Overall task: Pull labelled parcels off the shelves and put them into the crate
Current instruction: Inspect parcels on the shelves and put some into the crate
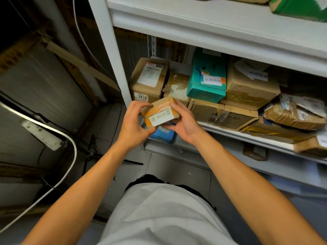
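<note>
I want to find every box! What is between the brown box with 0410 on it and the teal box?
In the head view, a small brown cardboard box with torn tape sits between the 0410 brown cardboard box and the teal box.

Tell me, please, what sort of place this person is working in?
Probably a parcel storeroom or pickup depot: white metal shelves hold stacked cardboard boxes with shipping labels, and both hands hold a small labelled parcel.

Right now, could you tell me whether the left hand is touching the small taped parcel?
Touching. The head view shows the left hand with its fingers wrapped on the small taped parcel, which the right hand also grips.
</note>
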`<state>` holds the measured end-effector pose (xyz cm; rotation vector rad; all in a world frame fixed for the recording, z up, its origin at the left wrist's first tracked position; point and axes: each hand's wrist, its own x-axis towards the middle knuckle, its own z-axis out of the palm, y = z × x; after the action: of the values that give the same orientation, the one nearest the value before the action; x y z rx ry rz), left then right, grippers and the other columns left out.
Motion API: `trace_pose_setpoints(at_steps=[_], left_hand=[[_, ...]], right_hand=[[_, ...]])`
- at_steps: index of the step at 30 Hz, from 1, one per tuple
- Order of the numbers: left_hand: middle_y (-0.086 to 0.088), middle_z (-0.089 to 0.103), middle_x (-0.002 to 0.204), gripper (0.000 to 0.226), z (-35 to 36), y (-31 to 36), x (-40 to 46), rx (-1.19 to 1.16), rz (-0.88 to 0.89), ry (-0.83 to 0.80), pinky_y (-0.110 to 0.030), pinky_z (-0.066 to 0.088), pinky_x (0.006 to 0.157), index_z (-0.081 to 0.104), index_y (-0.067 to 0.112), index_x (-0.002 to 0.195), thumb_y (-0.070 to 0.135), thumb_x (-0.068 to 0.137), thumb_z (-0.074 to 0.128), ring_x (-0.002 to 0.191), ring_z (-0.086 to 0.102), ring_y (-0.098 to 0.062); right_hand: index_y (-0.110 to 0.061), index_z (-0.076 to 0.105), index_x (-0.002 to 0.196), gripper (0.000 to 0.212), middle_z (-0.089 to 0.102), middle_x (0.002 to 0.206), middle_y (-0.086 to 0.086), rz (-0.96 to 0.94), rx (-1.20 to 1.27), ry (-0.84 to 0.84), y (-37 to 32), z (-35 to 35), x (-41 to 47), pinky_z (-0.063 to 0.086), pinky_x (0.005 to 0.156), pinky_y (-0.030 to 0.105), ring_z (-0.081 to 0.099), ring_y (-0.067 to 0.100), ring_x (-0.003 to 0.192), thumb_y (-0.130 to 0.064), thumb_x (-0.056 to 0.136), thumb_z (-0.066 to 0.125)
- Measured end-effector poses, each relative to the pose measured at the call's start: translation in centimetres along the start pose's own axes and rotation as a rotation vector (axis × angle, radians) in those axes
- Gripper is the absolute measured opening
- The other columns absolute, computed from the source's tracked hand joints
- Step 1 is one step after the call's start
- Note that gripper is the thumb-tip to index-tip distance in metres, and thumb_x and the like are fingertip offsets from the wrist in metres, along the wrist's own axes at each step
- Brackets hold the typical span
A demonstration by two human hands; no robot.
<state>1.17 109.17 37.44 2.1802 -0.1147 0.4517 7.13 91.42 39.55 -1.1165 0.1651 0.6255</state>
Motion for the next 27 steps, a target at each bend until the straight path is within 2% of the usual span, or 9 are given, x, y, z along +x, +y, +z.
trace_pose_setpoints(at_steps=[4,7,9,11,13,17,23,25,27], left_hand=[[-0.002,0.048,0.115,0.045,1.7,0.3,1.4,0.011,-0.211,0.271,-0.017,0.041,0.089,0.065,0.018,0.108,0.019,0.069,0.087,0.109,0.048,-0.015],[-0.004,0.045,0.116,0.037,2.8,0.7,5.2,0.073,-0.269,0.371,-0.014,0.036,0.092,0.067,0.018,0.104,0.026,0.073,0.084,0.113,0.046,-0.021],[-0.008,0.047,0.12,0.035,3.7,0.5,7.9,0.113,-0.289,0.374,-0.006,0.031,0.091,0.068,0.015,0.105,0.026,0.076,0.083,0.115,0.044,-0.021],[-0.01,0.045,0.125,0.039,4.8,-0.1,9.7,0.094,-0.388,0.371,-0.018,0.039,0.101,0.068,0.014,0.11,0.027,0.077,0.083,0.119,0.042,-0.023],[-0.01,0.04,0.131,0.048,5.8,-0.6,10.5,0.083,-0.497,0.354,-0.036,0.039,0.11,0.066,0.018,0.121,0.031,0.078,0.083,0.123,0.038,-0.027],[-0.014,0.031,0.14,0.053,6.8,-0.7,10.9,0.291,-0.496,0.253,-0.044,0.029,0.108,0.057,0.029,0.136,0.045,0.087,0.067,0.125,0.031,-0.035],[-0.019,0.023,0.153,0.058,6.1,-0.2,13.6,0.551,-0.571,0.099,-0.048,0.027,0.104,0.041,0.038,0.145,0.049,0.091,0.057,0.132,0.03,-0.042],[-0.02,0.019,0.157,0.074,6.1,0.0,13.2,0.58,-0.512,0.107,-0.05,0.025,0.107,0.033,0.031,0.15,0.048,0.084,0.063,0.139,0.024,-0.043],[-0.021,0.021,0.157,0.08,6.8,0.2,12.1,0.632,-0.302,0.108,-0.053,0.022,0.111,0.035,0.021,0.148,0.046,0.079,0.066,0.143,0.022,-0.042]], right_hand=[[-0.024,0.053,0.122,0.02,0.066,0.126,0.016,0.005,0.004,0.137,0.3,0.3,1.2,0.055,0.096,0.047,0.07,0.029,0.102,-0.025,0.102,0.057],[-0.017,0.054,0.126,0.024,0.071,0.108,0.012,0.109,-0.062,0.249,1.7,-0.1,1.5,0.057,0.08,0.034,0.07,0.023,0.086,-0.024,0.102,0.056],[-0.016,0.061,0.109,0.011,0.07,0.095,0.01,0.176,-0.092,0.285,2.9,-0.3,1.4,0.054,0.072,0.03,0.067,0.02,0.077,-0.023,0.102,0.057],[-0.016,0.061,0.102,0.006,0.068,0.088,0.008,0.215,-0.104,0.313,4.0,-0.4,1.4,0.053,0.067,0.028,0.064,0.018,0.072,-0.021,0.101,0.058],[-0.013,0.062,0.107,0.009,0.066,0.084,0.007,0.241,-0.1,0.333,5.0,-0.4,1.5,0.053,0.064,0.027,0.064,0.017,0.07,-0.02,0.101,0.058],[-0.008,0.06,0.124,0.026,0.065,0.077,0.006,0.287,-0.132,0.322,5.8,-0.4,1.4,0.053,0.06,0.026,0.063,0.017,0.063,-0.019,0.101,0.058],[-0.012,0.062,0.123,0.023,0.066,0.078,0.004,0.266,-0.171,0.32,5.2,-1.1,1.2,0.052,0.063,0.026,0.063,0.014,0.063,-0.021,0.101,0.058],[-0.012,0.064,0.119,0.021,0.067,0.079,0.005,0.249,-0.171,0.319,5.2,-1.6,1.3,0.053,0.061,0.025,0.063,0.014,0.062,-0.02,0.1,0.059],[-0.012,0.066,0.113,0.016,0.067,0.079,0.005,0.228,-0.169,0.33,5.3,-2.3,1.6,0.053,0.06,0.024,0.062,0.014,0.061,-0.02,0.099,0.061]])
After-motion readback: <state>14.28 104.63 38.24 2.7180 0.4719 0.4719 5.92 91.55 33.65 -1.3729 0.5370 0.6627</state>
